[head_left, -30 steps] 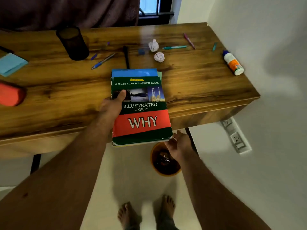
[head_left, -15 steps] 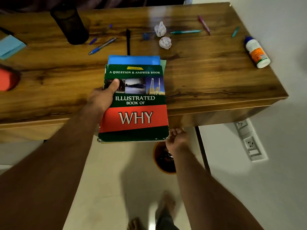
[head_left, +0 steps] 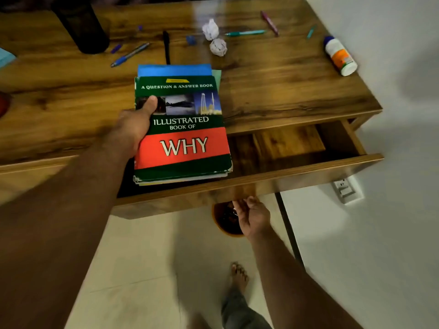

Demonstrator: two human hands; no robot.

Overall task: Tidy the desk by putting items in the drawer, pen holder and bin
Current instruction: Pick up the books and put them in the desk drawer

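Note:
My left hand (head_left: 133,129) grips a stack of books (head_left: 183,138) by its left edge, thumb on the green and red "WHY" cover; a blue book and a pale green one lie beneath. The stack hangs over the open drawer (head_left: 285,172) and the desk's front edge. My right hand (head_left: 251,214) curls its fingers under the drawer front from below. The drawer's inside looks bare wood. Two crumpled paper balls (head_left: 215,39), several pens (head_left: 129,54) and a dark pen holder (head_left: 83,27) sit on the desk (head_left: 285,86). An orange bin (head_left: 225,219) stands on the floor under the drawer.
A white bottle with an orange label (head_left: 341,55) lies near the desk's right edge. A blue notepad (head_left: 6,59) and a red object (head_left: 3,103) sit at the far left. The wall with a socket (head_left: 345,188) is close on the right. My foot (head_left: 238,276) is below.
The drawer has come out from under the desk, pulled by my right hand. My left hand still holds the book stack, which now hangs over the open drawer.

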